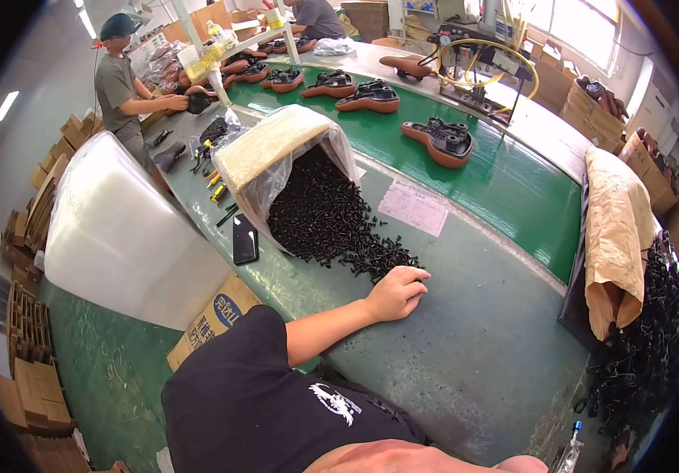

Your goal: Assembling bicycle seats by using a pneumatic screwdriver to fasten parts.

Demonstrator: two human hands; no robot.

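Black screws (316, 209) prob. being picked: L hand (399, 293) half-curled at their edge, hold unclear, R hand can't tell; next prob. needs pinch.

Small black screws (313, 211) are seen as a rough, granular mass, dark with faint glints. Their tan container (273, 140) is covered in thin, clear, crinkled plastic. The bench (450, 370) is marked by a dull, scuffed and speckled grey-green finish. By contrast, bright reflections are given off by the smooth, glossy green belt (505, 197). On the nearest saddle (440, 143), smooth brown covering is paired with black, plastic-looking parts. Creased brown paper is noted in the sack (617, 229); matt black cloth in the shirt (268, 394).
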